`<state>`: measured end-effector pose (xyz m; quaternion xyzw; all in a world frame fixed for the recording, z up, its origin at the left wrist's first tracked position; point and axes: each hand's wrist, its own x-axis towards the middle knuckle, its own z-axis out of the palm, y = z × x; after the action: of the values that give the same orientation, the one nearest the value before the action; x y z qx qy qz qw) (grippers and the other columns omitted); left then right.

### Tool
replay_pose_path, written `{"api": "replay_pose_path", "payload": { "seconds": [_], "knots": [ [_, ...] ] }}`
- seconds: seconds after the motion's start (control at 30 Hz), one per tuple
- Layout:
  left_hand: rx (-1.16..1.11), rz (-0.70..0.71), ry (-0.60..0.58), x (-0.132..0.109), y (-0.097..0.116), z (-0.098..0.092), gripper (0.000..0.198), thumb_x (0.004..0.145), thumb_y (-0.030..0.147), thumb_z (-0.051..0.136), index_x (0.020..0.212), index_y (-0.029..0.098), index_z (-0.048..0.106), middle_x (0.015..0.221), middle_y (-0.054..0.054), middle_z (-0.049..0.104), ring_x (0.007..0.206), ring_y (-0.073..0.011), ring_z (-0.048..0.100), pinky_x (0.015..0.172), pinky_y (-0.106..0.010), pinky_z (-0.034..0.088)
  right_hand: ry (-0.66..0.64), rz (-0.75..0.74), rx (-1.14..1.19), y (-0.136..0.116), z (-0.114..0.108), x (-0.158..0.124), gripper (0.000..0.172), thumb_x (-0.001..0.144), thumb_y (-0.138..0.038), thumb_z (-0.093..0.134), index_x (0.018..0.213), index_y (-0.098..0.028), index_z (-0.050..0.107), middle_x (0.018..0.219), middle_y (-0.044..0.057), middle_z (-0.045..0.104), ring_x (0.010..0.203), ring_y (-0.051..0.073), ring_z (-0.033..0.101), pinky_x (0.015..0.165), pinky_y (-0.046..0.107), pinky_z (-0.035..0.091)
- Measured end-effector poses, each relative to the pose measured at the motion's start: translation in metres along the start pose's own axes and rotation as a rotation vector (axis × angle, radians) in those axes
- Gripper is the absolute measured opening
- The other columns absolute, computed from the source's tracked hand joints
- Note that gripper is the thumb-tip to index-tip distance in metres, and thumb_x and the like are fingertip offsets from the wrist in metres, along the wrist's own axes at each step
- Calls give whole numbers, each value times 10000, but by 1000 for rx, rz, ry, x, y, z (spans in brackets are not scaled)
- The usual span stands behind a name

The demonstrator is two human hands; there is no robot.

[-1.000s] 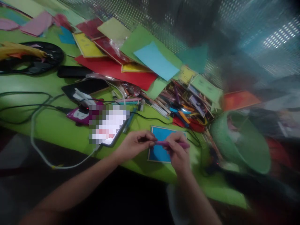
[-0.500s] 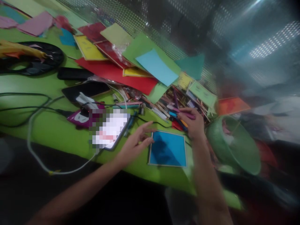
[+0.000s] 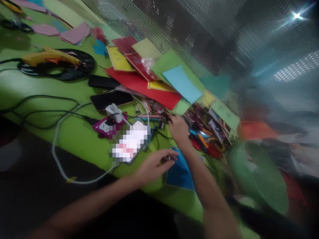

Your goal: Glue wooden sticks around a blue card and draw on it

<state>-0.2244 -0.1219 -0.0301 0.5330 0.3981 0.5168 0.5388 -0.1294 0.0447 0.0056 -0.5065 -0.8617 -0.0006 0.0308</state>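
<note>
My left hand (image 3: 159,164) is at the left edge of a square blue card (image 3: 178,177) with a pale border. Its fingers are loosely curved and apart, with nothing in them. Beyond the card, my right hand (image 3: 178,129) reaches to the pens (image 3: 154,117) lying on the green table. Its fingers are bent down and close together; what they grip, if anything, is too small and blurred to make out. The right forearm crosses over the card and hides its right part. To the left of the hands lies a lit phone (image 3: 132,141), its screen blurred out.
A purple power strip (image 3: 108,126) with a white plug and looping cables lies at left, near two dark phones. Coloured paper sheets (image 3: 147,88) pile up at the back. A box of pens (image 3: 211,122) and a green bin (image 3: 259,176) stand at right.
My right hand has moved left from the pen box to the loose pens; the purple pen it held no longer shows in it. My left hand's fingers have curled more. The view has shifted.
</note>
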Motion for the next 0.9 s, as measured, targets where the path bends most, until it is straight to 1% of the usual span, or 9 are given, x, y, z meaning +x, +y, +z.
{"api": "replay_pose_path", "payload": {
  "seconds": [0.13,0.23,0.33,0.43,0.53,0.63,0.7,0.77,0.9],
  "knots": [
    [-10,14,14,-1,0,0,282,967,245,605,1222,191,713,1058,-67,798,878,-162,736,826,-302,603,-25,52,-154,-12,3,11,259,1004,-233,539,1171,-125,704,1195,199,729,1147,336,665,895,395,515],
    [-20,18,22,-1,0,0,281,963,239,614,1223,196,713,1048,-60,798,884,-163,737,833,-303,604,-1,60,-128,-8,-2,6,236,989,-254,573,1166,-148,687,1183,182,738,1120,320,670,874,376,499],
    [-24,18,32,-1,1,-3,272,972,251,619,1224,205,710,1047,-53,792,888,-166,733,834,-312,605,73,117,-7,7,-16,-8,169,967,-268,597,1066,-183,704,1072,136,765,1002,289,689,821,356,481],
    [-15,30,76,-1,2,-7,250,988,271,618,1214,206,702,1111,-68,769,977,-184,720,893,-347,597,145,143,270,28,-38,-35,129,923,-317,661,966,-210,718,905,55,765,843,237,684,770,329,472],
    [118,125,188,-1,4,-10,244,1005,271,610,1229,219,689,1201,-88,732,1126,-217,679,997,-407,563,204,161,543,46,-59,-73,154,880,-356,723,937,-214,735,805,7,736,736,195,648,707,302,471],
    [352,224,356,-2,8,-12,337,1015,269,610,1351,252,633,1348,-106,659,1293,-250,594,1101,-465,495,172,179,724,55,-73,-111,142,851,-346,767,925,-225,764,801,-4,735,699,176,624,674,298,478],
    [512,277,421,-1,12,-13,418,1023,285,603,1439,262,568,1440,-115,605,1368,-268,533,1152,-485,436,133,187,799,55,-77,-133,133,829,-336,800,912,-233,784,820,2,745,717,179,632,683,307,492],
    [656,320,378,1,14,-13,437,1034,316,588,1464,254,545,1440,-117,619,1351,-282,537,1132,-479,417,123,197,870,54,-77,-150,128,805,-326,830,891,-240,792,824,3,748,737,182,643,697,311,505],
    [825,312,69,5,13,-9,304,1084,387,492,1270,228,672,1110,-75,768,1026,-266,657,917,-435,431,217,280,1139,45,-70,-172,159,768,-303,867,887,-255,773,839,-10,736,725,155,650,681,279,517]
  ]
}}
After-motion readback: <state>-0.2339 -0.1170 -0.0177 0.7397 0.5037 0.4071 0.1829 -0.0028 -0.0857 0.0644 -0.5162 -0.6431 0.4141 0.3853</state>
